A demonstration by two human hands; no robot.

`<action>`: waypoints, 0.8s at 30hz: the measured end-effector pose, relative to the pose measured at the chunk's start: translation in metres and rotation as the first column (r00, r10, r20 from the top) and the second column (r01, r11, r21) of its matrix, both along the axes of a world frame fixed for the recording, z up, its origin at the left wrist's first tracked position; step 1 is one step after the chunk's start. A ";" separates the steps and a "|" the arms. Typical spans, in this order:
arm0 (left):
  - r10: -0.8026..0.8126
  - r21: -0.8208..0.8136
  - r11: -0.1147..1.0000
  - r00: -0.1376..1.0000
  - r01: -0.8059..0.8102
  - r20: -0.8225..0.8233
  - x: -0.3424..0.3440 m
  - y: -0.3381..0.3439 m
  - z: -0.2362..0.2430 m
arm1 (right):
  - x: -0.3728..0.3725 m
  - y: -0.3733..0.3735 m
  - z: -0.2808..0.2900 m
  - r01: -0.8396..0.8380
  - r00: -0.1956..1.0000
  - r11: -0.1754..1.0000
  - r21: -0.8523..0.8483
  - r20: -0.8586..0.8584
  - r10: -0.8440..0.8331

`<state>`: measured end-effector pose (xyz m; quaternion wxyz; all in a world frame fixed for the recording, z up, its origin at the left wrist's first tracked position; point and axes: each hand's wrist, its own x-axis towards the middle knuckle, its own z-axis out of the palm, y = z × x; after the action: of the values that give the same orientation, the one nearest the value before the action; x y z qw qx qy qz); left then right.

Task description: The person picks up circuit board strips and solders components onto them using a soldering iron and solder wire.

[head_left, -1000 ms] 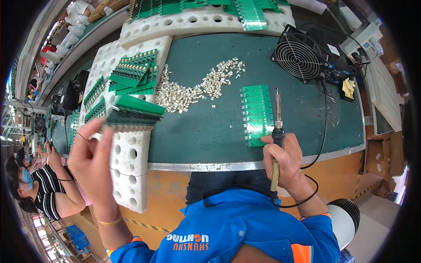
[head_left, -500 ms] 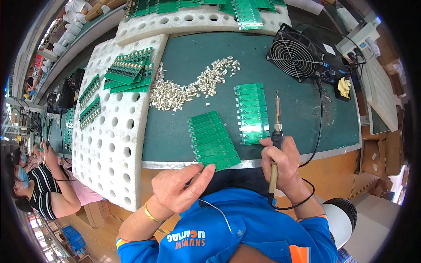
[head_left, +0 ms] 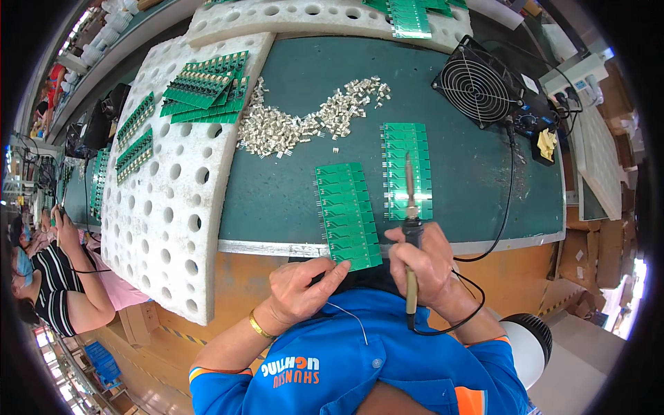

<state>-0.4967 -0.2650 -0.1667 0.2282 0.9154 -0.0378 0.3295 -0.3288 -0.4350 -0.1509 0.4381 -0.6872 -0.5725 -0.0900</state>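
Observation:
My left hand (head_left: 305, 286) pinches the lower left corner of a green circuit board panel (head_left: 346, 214) between thumb and fingers, at the table's front edge. My right hand (head_left: 423, 264) is wrapped round a soldering iron (head_left: 412, 232) whose metal tip points away from me. That tip stands in front of a second green circuit board panel (head_left: 408, 155) lying on the table; whether it touches cannot be made out. Beyond the boards, a heap of small white connectors (head_left: 277, 131) lies on the green surface, with one loose connector (head_left: 336, 150) nearer me.
A white foam board (head_left: 155, 207) with round holes bears several finished-looking boards (head_left: 207, 90) at left. Another foam block (head_left: 304, 24) stands at the back. At right are a black fan (head_left: 477, 83), a soldering station (head_left: 536, 114) and the iron's cord (head_left: 508, 200). A co-worker (head_left: 66, 277) sits far left.
The held panel has turned more upright and shifted slightly right with my left hand. The soldering iron has moved left, from beside the lying panel to over it. The view has shifted a little.

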 end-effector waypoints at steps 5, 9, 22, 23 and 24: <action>0.044 -0.037 0.998 0.999 -0.045 -0.029 -0.001 -0.004 -0.009 | -0.006 0.007 -0.007 -0.063 0.998 0.998 0.018 -0.001 0.063; 0.044 -0.052 0.998 0.998 -0.046 -0.039 -0.002 -0.005 -0.014 | -0.007 0.008 -0.011 -0.075 0.997 0.997 0.007 -0.018 0.075; 0.098 -0.145 0.982 0.986 -0.118 -0.136 -0.021 -0.006 0.008 | -0.006 0.011 -0.003 -0.085 0.994 0.995 0.050 -0.067 0.088; 0.094 -0.263 0.954 0.976 -0.144 -0.195 -0.025 -0.004 0.012 | -0.005 0.011 -0.003 -0.090 0.992 0.993 0.077 -0.081 0.097; 0.082 -0.372 0.911 0.964 -0.175 -0.252 -0.030 -0.003 0.015 | -0.005 0.011 -0.003 -0.096 0.990 0.990 0.104 -0.094 0.106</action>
<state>-0.5265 -0.2681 -0.1512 0.3870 0.8838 0.1162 0.2359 -0.3339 -0.4236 -0.1535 0.5037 -0.6382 -0.5790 -0.0615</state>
